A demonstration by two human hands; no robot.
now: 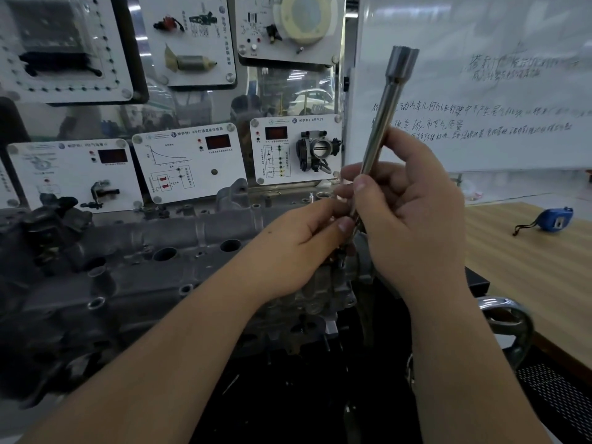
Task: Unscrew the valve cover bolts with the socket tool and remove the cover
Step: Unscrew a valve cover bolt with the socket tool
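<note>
A first-person view looks down over two bare forearms reaching in from the bottom edge of the frame. Right of centre, the right hand (413, 219) is curled around the lower shaft of a long, silver socket tool (382, 133), holding it raised and tilted so that its wider socket end points toward the upper right of the frame, in front of a whiteboard (499, 100) covered in handwriting. Just left of it, at the centre, the left hand (301, 241) has its fingertips pinched at the tool's bottom end; what exactly they pinch is hidden behind the fingers, possibly a small part.

Beneath both hands, stretching across the left and centre of the frame, lies the grey metal valve cover (128, 270) on the engine, with round holes along its top. Behind it, white training panels (189, 161) with diagrams and red displays fill the upper left and middle. At the right edge, a blue tape measure (555, 219) rests on a wooden table (519, 257).
</note>
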